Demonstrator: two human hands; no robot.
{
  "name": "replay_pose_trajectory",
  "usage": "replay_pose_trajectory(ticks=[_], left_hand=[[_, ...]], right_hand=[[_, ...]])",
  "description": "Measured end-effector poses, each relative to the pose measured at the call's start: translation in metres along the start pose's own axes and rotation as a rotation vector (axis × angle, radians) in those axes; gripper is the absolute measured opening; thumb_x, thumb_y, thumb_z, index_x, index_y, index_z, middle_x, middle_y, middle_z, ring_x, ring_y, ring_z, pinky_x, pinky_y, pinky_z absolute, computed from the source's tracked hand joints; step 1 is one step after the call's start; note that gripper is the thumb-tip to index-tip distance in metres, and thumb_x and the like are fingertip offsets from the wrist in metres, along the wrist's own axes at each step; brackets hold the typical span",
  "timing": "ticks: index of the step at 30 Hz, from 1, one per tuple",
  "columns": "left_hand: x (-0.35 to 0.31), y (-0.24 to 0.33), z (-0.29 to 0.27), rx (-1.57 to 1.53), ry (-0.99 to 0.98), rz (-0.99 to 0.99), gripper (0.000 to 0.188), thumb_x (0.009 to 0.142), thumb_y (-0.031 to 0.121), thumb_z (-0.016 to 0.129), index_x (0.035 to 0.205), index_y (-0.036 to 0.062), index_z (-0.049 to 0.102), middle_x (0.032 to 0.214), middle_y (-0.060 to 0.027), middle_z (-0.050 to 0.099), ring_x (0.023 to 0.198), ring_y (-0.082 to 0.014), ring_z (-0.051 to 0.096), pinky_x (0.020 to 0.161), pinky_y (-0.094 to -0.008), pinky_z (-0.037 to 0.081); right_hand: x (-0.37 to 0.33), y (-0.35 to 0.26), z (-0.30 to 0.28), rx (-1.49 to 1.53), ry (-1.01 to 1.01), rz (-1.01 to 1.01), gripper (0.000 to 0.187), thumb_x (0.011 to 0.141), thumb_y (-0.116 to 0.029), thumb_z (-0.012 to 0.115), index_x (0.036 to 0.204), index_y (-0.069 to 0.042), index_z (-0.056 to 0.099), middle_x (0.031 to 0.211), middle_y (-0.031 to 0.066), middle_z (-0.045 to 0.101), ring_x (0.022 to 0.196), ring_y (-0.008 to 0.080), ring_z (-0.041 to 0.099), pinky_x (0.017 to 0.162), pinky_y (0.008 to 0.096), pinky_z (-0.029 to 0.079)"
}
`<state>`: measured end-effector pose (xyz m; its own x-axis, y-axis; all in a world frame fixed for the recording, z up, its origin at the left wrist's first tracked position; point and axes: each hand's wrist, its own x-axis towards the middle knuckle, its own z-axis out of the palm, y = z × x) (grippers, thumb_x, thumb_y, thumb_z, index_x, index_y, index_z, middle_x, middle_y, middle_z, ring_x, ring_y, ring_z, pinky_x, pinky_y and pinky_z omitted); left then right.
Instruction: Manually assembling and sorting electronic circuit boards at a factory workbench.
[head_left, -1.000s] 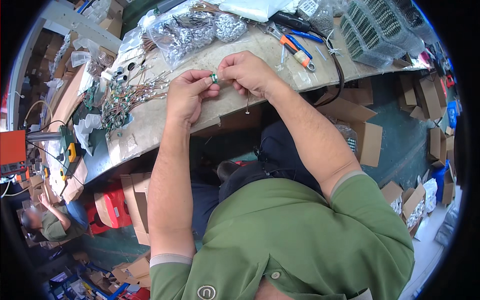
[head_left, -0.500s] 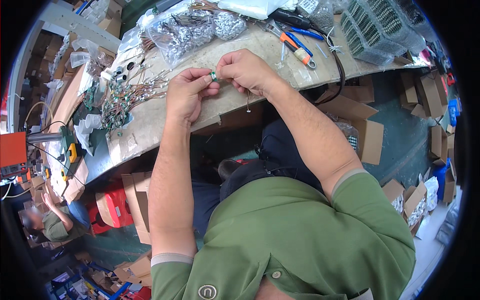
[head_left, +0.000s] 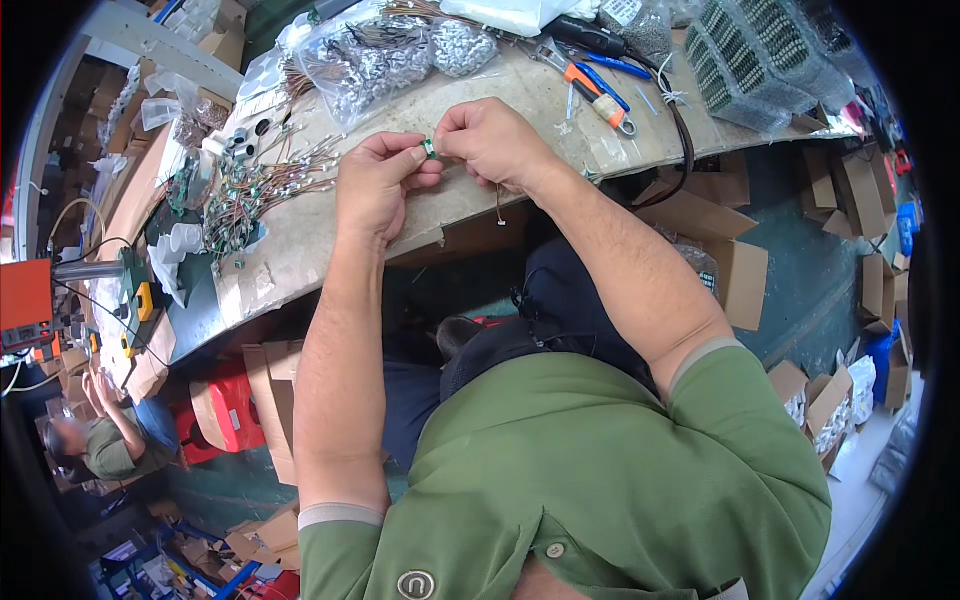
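Observation:
Between the fingertips of my left hand [head_left: 385, 180] is a small green circuit board [head_left: 429, 148] with a white part on it. My right hand [head_left: 490, 145] pinches close against the board's right side. From beneath the right hand hangs a short thin cable [head_left: 499, 205] with a white connector at its lower end; its upper part is hidden by the fingers. Both hands are over the front edge of the workbench [head_left: 290, 245]. Left of my left hand lies a heap of small green boards with brown wires [head_left: 245, 210].
Behind my hands rests a clear bag of silvery parts [head_left: 370, 75]. Orange-handled pliers [head_left: 598, 97] and a black cable [head_left: 686, 145] lie to the right, near stacked trays of green parts [head_left: 740, 65]. Cardboard boxes [head_left: 742, 285] stand below; another person [head_left: 120, 440] is at far left.
My hands stay almost in place, the board still between them. The whole view has shifted slightly. The other person's hands at far left have moved a little.

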<state>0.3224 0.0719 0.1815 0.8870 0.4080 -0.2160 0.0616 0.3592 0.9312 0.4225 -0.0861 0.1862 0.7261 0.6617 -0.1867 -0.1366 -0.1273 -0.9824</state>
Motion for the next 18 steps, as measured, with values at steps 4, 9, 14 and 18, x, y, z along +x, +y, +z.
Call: replay_pose_trajectory(ticks=[4, 9, 14, 18], left_hand=[[-0.0001, -0.0023, -0.0009, 0.018, 0.012, 0.007, 0.013, 0.094, -0.01, 0.065, 0.107, -0.0082, 0.068, 0.087, -0.0155, 0.071, 0.071, -0.023, 0.073, 0.068, -0.0275, 0.062], [-0.0002, -0.0033, -0.0007, 0.047, 0.009, 0.005, 0.012, 0.094, -0.01, 0.065, 0.106, -0.008, 0.068, 0.086, -0.0153, 0.071, 0.07, -0.0228, 0.073, 0.068, -0.0275, 0.063], [-0.0021, -0.0022, 0.0029, 0.069, 0.02, 0.012, 0.012, 0.093, -0.012, 0.065, 0.104, -0.0094, 0.068, 0.086, -0.0157, 0.071, 0.069, -0.0211, 0.073, 0.066, -0.027, 0.063], [-0.0034, -0.0011, 0.0058, 0.134, 0.024, 0.003, 0.012, 0.092, -0.012, 0.065, 0.104, -0.0094, 0.068, 0.086, -0.0156, 0.071, 0.069, -0.0208, 0.073, 0.065, -0.0271, 0.063]], right_hand=[[-0.0019, -0.0014, 0.0012, -0.032, 0.005, -0.017, 0.008, 0.089, -0.007, 0.065, 0.081, -0.006, 0.068, 0.06, -0.0004, 0.054, 0.042, 0.0085, 0.043, 0.037, 0.0241, 0.032], [-0.0008, -0.0029, 0.0009, -0.073, 0.01, -0.011, 0.011, 0.086, -0.009, 0.062, 0.079, -0.004, 0.069, 0.059, 0.0029, 0.056, 0.042, 0.0133, 0.045, 0.04, 0.0272, 0.039], [0.001, -0.0003, 0.0, -0.116, 0.007, -0.02, 0.011, 0.085, -0.008, 0.062, 0.08, -0.003, 0.07, 0.059, 0.0042, 0.057, 0.042, 0.0144, 0.045, 0.04, 0.0285, 0.04], [0.0019, 0.0016, -0.0006, -0.229, 0.016, -0.094, 0.013, 0.085, -0.009, 0.061, 0.08, -0.002, 0.07, 0.059, 0.0057, 0.058, 0.042, 0.0159, 0.047, 0.04, 0.0307, 0.04]])
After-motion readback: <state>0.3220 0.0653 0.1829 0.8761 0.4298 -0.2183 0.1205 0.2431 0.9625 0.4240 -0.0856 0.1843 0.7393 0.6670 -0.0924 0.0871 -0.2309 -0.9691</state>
